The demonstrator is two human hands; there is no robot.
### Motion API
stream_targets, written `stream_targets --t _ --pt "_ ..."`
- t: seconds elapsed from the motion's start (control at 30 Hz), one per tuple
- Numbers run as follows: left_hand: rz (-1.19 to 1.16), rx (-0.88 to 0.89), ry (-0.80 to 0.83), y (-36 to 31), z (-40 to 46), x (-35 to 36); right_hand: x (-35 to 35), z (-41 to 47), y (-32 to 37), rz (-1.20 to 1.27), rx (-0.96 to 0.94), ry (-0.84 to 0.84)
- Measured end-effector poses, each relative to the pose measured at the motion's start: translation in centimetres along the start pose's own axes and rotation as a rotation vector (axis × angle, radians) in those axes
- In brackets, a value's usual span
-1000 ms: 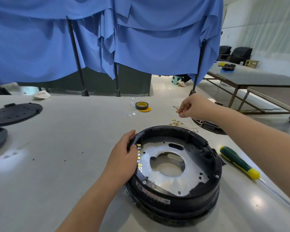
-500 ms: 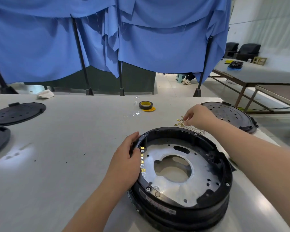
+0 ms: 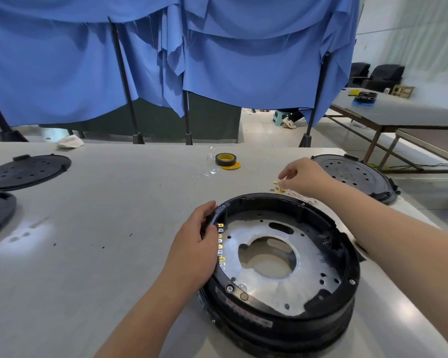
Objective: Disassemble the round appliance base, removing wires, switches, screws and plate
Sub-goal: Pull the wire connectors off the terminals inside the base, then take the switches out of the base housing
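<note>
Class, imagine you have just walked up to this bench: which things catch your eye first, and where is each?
The round black appliance base sits front and centre, a silver plate inside it. The left hand grips its left rim; the right hand reaches to small gold parts just beyond. Blue cloth hangs behind.

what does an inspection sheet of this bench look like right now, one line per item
surface: pale grey table, dark specks and glare patches
job's things: round black base with its metal plate inside; small gold parts in a pile beyond it
clutter: tape roll, clear wrap beside it, black perforated discs at left and right, crumpled rag at far edge
hands: left hand grips the base rim; right hand at the gold parts, whether it pinches one is unclear
cables: thin pale wires by the gold parts
surroundings: blue drapes on stands, second table, dark chairs
</note>
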State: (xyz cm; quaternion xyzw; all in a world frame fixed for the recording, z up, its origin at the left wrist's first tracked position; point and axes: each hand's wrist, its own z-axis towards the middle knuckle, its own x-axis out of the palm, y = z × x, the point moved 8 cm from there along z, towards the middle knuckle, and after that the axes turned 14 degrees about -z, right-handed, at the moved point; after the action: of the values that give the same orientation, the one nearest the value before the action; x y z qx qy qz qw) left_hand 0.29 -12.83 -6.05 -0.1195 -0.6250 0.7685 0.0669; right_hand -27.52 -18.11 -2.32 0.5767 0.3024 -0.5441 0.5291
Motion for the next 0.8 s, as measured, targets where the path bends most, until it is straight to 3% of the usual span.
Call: stream_targets --t 0.37,0.8 --pt "0.016 0.009 0.008 0.0 0.2 -0.3 -5.0 -6.8 3.5 0.276 -0.097 -0.038" --pt "0.021 0.023 0.009 -0.4 0.2 -0.5 -1.7 -15.4 7.7 0.322 -0.240 0.059"
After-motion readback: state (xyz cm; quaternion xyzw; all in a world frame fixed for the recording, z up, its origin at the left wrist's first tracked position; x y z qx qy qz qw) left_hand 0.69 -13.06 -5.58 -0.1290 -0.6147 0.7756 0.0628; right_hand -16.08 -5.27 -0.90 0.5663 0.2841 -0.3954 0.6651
